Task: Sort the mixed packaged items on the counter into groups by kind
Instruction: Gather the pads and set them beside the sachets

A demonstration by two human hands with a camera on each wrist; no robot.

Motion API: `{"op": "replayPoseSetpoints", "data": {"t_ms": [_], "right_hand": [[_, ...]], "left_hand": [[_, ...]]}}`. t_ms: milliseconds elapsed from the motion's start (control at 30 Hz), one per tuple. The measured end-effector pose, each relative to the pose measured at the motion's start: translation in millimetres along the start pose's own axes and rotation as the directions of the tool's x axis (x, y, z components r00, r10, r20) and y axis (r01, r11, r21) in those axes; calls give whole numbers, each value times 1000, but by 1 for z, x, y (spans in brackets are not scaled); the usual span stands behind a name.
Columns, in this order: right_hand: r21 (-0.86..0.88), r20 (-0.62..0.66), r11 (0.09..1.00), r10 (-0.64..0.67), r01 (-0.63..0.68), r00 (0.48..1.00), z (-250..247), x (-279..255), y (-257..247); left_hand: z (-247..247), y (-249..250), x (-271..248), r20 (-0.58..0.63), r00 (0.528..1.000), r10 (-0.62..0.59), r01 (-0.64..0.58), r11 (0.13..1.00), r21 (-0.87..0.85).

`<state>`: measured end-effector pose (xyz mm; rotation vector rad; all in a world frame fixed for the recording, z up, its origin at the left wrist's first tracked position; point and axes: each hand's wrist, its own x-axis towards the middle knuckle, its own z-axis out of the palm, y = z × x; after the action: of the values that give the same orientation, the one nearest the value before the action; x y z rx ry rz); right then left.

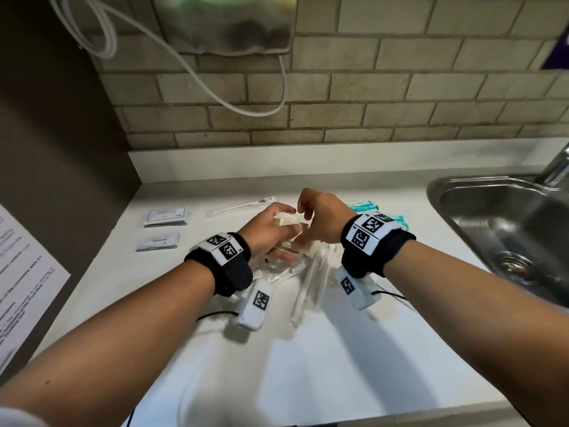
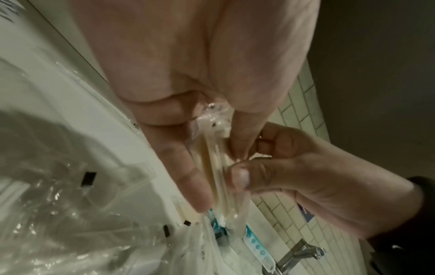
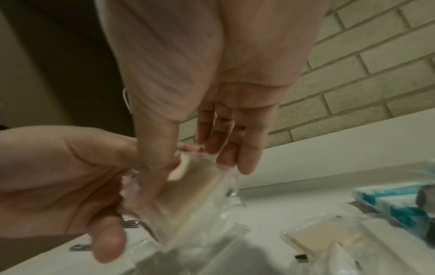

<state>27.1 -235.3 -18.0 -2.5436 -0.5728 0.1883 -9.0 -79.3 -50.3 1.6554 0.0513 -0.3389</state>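
Both forearms reach over the desk (image 1: 308, 365); left hand (image 1: 268, 232) and right hand (image 1: 320, 217) each pinch one clear-wrapped beige packet (image 1: 288, 220), lifted above the middle heap. Judged mid-sort: next, lay it by its like

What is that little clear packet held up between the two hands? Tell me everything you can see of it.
The clear packet is a small, crinkly, see-through plastic wrapper with something flat and pale beige inside; what it is cannot be told. It is lifted above the counter and the pile of other wrapped items. The left hand holds it from one side, and the right hand pinches its other edge.
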Motion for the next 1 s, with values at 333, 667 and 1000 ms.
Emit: {"op": "replayPoseSetpoints", "data": {"t_ms": [333,667,1000], "right_hand": [[-189,200,976,145,-107,969,-28,41,40],[-612,418,778,167,141,893,-1,90,80],[-451,324,889,78,82,943,8,102,66]], "left_hand": [[-35,12,13,-200,966,163,-150,985,80],[-40,23,41,-226,961,161,-138,984,117],[-39,8,51,-219,972,82,-57,991,119]]}}
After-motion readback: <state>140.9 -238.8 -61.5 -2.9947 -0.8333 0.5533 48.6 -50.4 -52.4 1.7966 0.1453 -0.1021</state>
